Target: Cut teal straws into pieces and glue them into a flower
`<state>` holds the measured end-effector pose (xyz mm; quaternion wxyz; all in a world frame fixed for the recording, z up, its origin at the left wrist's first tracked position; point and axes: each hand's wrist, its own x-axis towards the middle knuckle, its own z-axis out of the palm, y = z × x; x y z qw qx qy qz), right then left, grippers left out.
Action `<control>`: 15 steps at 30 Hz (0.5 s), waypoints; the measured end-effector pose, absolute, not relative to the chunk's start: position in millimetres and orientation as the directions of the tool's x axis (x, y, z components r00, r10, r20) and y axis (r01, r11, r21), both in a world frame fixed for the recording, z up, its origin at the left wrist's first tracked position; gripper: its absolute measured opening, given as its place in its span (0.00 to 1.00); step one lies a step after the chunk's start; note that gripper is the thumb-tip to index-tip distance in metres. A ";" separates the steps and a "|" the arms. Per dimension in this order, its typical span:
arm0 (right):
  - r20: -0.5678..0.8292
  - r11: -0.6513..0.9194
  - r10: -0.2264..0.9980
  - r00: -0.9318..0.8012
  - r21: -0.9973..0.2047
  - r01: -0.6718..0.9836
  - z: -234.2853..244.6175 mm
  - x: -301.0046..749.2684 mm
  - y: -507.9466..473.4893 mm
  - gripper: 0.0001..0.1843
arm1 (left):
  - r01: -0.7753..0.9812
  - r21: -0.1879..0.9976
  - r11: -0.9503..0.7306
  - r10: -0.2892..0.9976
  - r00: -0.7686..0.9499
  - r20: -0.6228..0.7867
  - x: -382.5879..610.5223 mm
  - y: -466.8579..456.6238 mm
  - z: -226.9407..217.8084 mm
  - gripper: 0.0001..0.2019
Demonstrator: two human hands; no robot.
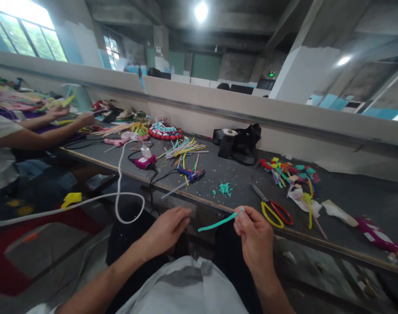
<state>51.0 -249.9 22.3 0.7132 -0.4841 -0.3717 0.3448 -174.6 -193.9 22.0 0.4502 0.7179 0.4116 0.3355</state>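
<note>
My right hand (253,226) pinches one end of a turquoise pipe cleaner (216,225) between thumb and fingers. Its free end points left, over my lap and in front of the table edge. To the left of that end is my left hand (168,231), fingers stretched to the right and slightly blurred, with nothing visible in them. A gap separates it from the pipe cleaner. On the table just beyond lies a small heap of turquoise clippings (225,189). Scissors (272,209) with yellow and red handles rest beside my right hand, blades spread.
A blue glue gun (190,174) lies near the table edge, with colourful pipe cleaners (185,148) behind it. Finished-looking flowers (290,172) lie right. A black bag (247,139) stands by the wall. A white cable (120,192) loops at left, near another person's hands (84,120).
</note>
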 end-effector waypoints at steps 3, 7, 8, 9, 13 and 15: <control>0.170 0.249 0.896 0.410 -0.957 -0.149 19.4 41.1 -246.3 0.12 | 0.074 0.966 -0.247 0.828 0.535 0.171 -139.6 -204.4 49.0 0.16; 0.123 0.185 0.919 0.374 -0.973 -0.136 18.1 38.7 -248.9 0.13 | -0.155 0.987 0.050 0.772 0.632 0.060 -102.5 -212.5 54.6 0.16; 0.116 0.177 0.918 0.379 -0.976 -0.129 17.4 39.7 -250.5 0.13 | -0.178 0.979 0.095 0.785 0.619 0.037 -98.3 -213.1 52.0 0.16; 0.115 0.173 0.917 0.382 -0.977 -0.121 16.5 40.7 -252.3 0.13 | -0.195 0.972 0.129 0.799 0.600 0.015 -95.7 -213.5 49.1 0.16; 0.143 0.178 0.921 0.361 -0.982 -0.064 14.1 42.3 -258.7 0.14 | -0.207 0.960 0.190 0.825 0.564 -0.042 -93.3 -217.0 41.7 0.17; 0.164 0.175 0.921 0.353 -0.985 0.002 14.7 40.8 -261.0 0.13 | -0.197 0.961 0.196 0.827 0.559 -0.054 -93.0 -219.8 41.4 0.18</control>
